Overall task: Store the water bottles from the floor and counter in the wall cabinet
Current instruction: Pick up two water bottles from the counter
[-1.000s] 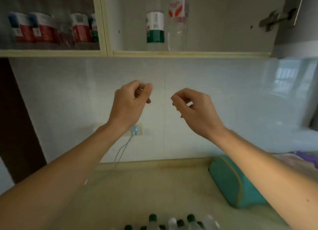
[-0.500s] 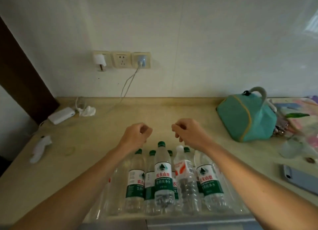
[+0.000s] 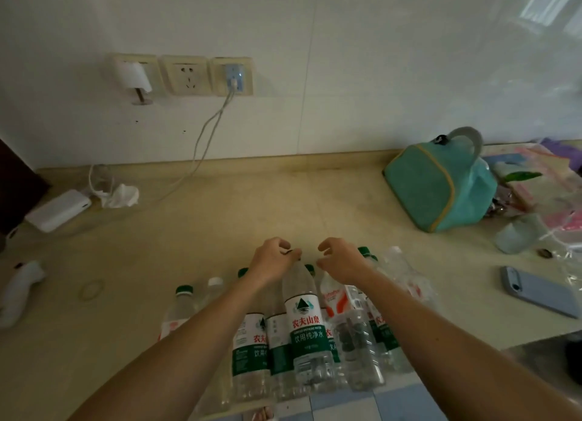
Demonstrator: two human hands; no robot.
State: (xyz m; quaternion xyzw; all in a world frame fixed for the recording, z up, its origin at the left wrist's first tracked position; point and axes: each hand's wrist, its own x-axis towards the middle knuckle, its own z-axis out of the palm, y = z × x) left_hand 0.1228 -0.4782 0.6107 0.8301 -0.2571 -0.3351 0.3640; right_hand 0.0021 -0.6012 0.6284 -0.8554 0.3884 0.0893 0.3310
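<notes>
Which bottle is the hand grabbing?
The tall green-label bottle at the front middle of the bunch. The left hand pinches its top. Other bottles, like the red-label bottle beside it, are untouched.

Home kitchen: tiled wall (image 3: 378, 74), wall sockets (image 3: 184, 75), cluttered beige counter (image 3: 220, 219).

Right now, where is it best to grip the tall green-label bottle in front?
Probably at its neck, from above: the tall green-label bottle stands upright, packed tight among other bottles, so only the top is free. The left hand already pinches there.
</notes>
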